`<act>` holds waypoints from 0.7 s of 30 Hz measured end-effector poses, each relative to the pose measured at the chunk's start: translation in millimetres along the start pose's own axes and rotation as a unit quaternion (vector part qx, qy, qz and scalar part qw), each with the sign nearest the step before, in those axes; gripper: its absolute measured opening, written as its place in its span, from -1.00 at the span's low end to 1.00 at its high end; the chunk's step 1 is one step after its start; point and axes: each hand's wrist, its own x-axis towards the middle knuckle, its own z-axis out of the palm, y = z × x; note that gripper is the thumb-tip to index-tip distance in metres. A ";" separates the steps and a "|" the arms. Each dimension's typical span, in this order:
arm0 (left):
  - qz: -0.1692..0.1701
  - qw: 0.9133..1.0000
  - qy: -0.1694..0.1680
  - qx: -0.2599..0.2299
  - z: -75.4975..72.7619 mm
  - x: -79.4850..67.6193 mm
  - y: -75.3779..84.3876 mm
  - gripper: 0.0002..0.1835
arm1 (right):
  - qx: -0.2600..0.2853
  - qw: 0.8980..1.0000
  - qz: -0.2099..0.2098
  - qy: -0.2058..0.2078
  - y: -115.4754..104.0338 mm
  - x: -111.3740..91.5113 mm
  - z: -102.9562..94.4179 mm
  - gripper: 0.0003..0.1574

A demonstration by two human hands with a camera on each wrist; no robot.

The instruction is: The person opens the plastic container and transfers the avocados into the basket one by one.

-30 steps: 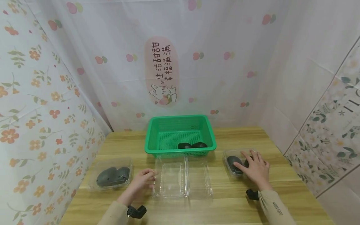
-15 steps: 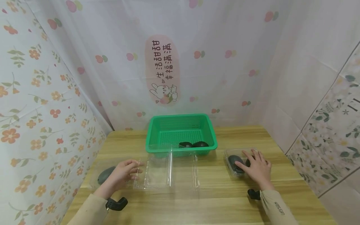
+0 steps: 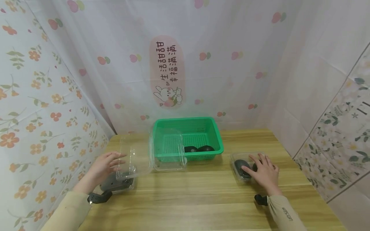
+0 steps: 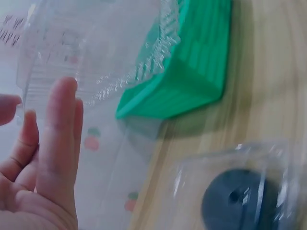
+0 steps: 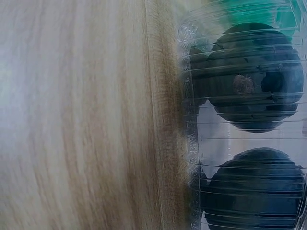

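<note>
- Head view: the open clear box (image 3: 140, 157) is off the table (image 3: 202, 195), having risen and shifted leftward from in front of the basket; it seems to carry nothing.
- I judge that the work in hand is now moving this box, while the packed ones stay put.
- The left hand (image 3: 101, 166) pinches its left edge, one finger extended in the left wrist view; the exact contact is hard to make out.
- Behind and below it, the closed left box (image 3: 132, 186) lies on the table, partly covered, with dark oval fruit (image 3: 107, 184) inside.
- Well apart from the left hand, the right hand (image 3: 264, 173) rests on the closed right box (image 3: 238, 175), fingers spread; whether it presses cannot be told.
- Farther back, the green basket (image 3: 216, 136) stands behind the open box, which overlaps its left front corner in the head view; whether they touch is unclear.
- Counted: three clear boxes, one open and two closed; one basket; two fruits in the basket, two plainly seen in the right box, apparently two in the left.
</note>
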 end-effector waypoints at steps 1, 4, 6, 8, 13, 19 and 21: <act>0.003 1.000 -0.002 -0.001 -5.3 0.6 0.5 -0.74 | 0.000 1.000 0.000 0.000 -0.2 -0.3 0.2 0.04; 0.011 1.000 -0.005 0.000 -21.3 1.4 2.4 -0.74 | 0.003 1.000 0.000 -0.001 -1.3 -1.1 0.5 0.03; 0.013 1.000 -0.002 0.011 -31.7 1.3 4.8 -0.73 | 0.005 1.000 -0.001 -0.001 -2.2 -1.1 0.6 0.03; 0.011 1.000 0.008 0.017 -41.4 1.4 7.5 -0.71 | 0.007 1.000 -0.001 0.000 -3.4 -0.6 0.6 0.03; -0.003 1.000 0.028 -0.001 -61.2 4.2 11.6 -0.73 | 0.006 1.000 -0.002 0.003 -3.5 0.9 0.9 0.02; 0.007 0.997 0.058 -0.042 -73.4 10.8 8.5 -0.72 | 0.007 1.000 -0.003 0.008 -2.6 0.5 -0.7 0.00; 0.014 0.996 0.068 -0.051 -76.5 11.5 7.3 -0.72 | 0.006 1.000 -0.002 0.007 -2.5 0.2 -0.8 0.00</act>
